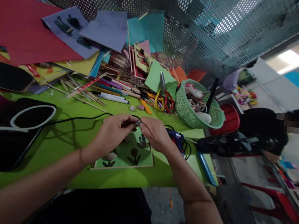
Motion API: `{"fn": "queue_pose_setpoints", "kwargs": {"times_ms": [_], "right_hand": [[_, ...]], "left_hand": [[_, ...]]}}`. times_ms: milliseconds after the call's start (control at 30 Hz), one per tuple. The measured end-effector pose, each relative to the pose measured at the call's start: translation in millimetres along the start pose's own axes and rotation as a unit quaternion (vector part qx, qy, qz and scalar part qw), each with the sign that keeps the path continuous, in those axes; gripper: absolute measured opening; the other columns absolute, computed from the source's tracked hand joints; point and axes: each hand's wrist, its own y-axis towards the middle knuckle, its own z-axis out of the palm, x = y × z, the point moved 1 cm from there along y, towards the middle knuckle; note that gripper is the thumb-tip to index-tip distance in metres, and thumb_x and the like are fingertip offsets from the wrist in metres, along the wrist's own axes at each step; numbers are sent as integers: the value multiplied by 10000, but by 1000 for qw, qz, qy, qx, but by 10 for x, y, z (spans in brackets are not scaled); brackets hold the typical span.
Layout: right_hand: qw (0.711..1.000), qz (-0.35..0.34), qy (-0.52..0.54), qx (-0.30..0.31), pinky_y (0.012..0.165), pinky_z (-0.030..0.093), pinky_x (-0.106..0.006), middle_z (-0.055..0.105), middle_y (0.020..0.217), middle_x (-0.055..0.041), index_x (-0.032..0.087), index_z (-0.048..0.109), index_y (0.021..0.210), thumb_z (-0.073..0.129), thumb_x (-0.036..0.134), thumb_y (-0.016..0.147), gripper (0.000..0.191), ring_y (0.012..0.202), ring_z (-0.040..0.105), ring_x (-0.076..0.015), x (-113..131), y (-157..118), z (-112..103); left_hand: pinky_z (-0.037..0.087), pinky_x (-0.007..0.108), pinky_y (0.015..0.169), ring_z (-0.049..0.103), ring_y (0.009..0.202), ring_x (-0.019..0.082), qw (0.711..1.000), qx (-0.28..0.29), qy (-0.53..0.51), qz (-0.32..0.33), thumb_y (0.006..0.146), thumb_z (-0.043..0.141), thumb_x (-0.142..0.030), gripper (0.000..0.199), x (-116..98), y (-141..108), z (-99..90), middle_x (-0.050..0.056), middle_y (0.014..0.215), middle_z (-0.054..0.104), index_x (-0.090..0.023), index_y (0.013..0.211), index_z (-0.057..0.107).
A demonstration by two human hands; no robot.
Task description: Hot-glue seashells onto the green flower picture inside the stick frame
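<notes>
My left hand point(114, 127) and my right hand point(154, 133) meet above a green card point(119, 160), fingertips pinched together. Between them shows a small greyish piece point(138, 123), too small to name and mostly covered by the fingers. Thin wooden sticks edge the card, which bears dark flower drawings point(133, 156). A pale pebble point(110, 156) rests on the flower at its lower left. Just right of my right hand lies a blue glue gun point(176, 138). Two small pebbles point(140, 107) sit beyond my hands.
Scissors point(164, 101), pens point(113, 97), wooden sticks point(86, 94) and coloured paper point(105, 28) crowd the back. A green basket point(192, 117) stands at right. At left lie a black tablet-like slab point(21, 147) and a white cable loop point(35, 105). Another person point(261, 128) leans in at right.
</notes>
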Motion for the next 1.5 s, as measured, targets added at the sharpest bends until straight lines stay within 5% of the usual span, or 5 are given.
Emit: {"fn": "queue_pose_setpoints", "kwargs": {"times_ms": [433, 733, 1100, 1500], "right_hand": [[996, 28, 88, 14, 641, 300, -284, 444, 712, 27, 235, 326, 751, 318, 361, 1070, 344, 667, 406, -141, -20, -23, -25], [996, 66, 51, 11, 615, 286, -281, 446, 685, 25, 236, 318, 721, 377, 273, 1028, 314, 653, 413, -143, 45, 13, -5], [987, 54, 152, 2, 638, 297, -285, 424, 700, 32, 234, 347, 734, 342, 332, 1039, 320, 663, 411, -145, -7, -34, -1], [990, 80, 114, -10, 630, 300, -283, 453, 694, 22, 233, 328, 706, 372, 274, 1008, 308, 667, 430, -146, 26, 3, 35]], "left_hand": [[561, 251, 714, 719, 768, 161, 1000, 13, -16, 3, 855, 682, -251, 147, -20, 5, 10, 25, 860, 794, -208, 946, 788], [542, 265, 697, 709, 743, 169, 992, -16, 110, 57, 880, 633, -237, 185, -19, -41, -24, 22, 889, 798, -231, 980, 789], [519, 248, 642, 706, 734, 171, 999, 5, 45, 5, 878, 669, -282, 173, -26, -25, -3, 21, 864, 794, -213, 983, 788], [549, 276, 716, 721, 786, 183, 995, -17, 92, 42, 885, 648, -254, 179, -32, -45, -19, 29, 917, 799, -230, 998, 785]]}}
